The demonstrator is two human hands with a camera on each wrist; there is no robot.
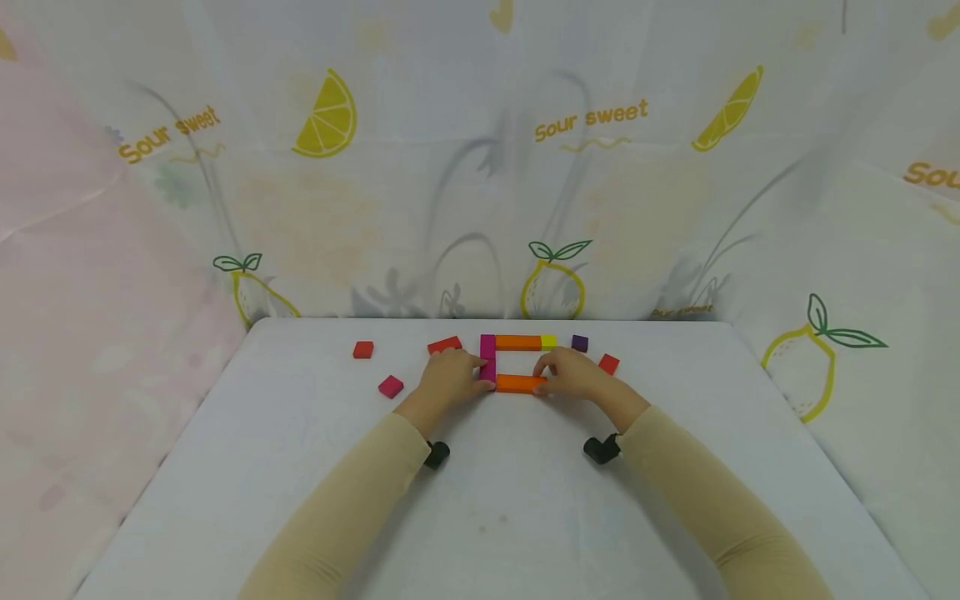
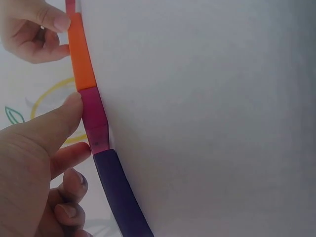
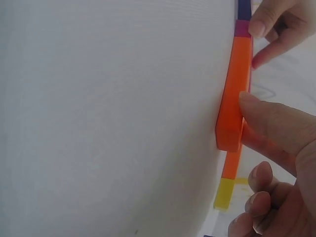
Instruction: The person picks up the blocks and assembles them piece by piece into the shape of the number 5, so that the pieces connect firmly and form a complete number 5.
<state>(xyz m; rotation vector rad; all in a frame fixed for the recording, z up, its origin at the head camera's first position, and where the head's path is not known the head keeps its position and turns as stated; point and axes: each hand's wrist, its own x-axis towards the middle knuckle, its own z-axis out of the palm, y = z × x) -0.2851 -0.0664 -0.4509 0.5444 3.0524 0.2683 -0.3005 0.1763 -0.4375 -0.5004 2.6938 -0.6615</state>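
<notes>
Orange, magenta and yellow blocks stand in a three-sided outline on the table in the head view. My right hand point(image 1: 572, 375) pinches the right end of the near orange block point(image 3: 232, 89) between thumb and forefinger. At that block's left end, my left hand point(image 1: 450, 377) holds the near magenta block point(image 2: 94, 106) with thumb and forefinger. A long dark purple block point(image 2: 123, 195) runs on past the magenta one in the left wrist view; the left hand covers it in the head view. Along the far side, another orange block point(image 1: 517, 342) meets a yellow block point(image 1: 548, 342).
Loose blocks lie around: a red one point(image 1: 363, 350) and a pink one point(image 1: 391, 387) at left, a longer red one point(image 1: 445, 344) behind the left hand. Beyond the right hand are a small purple block point(image 1: 580, 342) and a red one point(image 1: 609, 363). A printed cloth point(image 1: 420, 208) hangs behind the white table point(image 1: 495, 483).
</notes>
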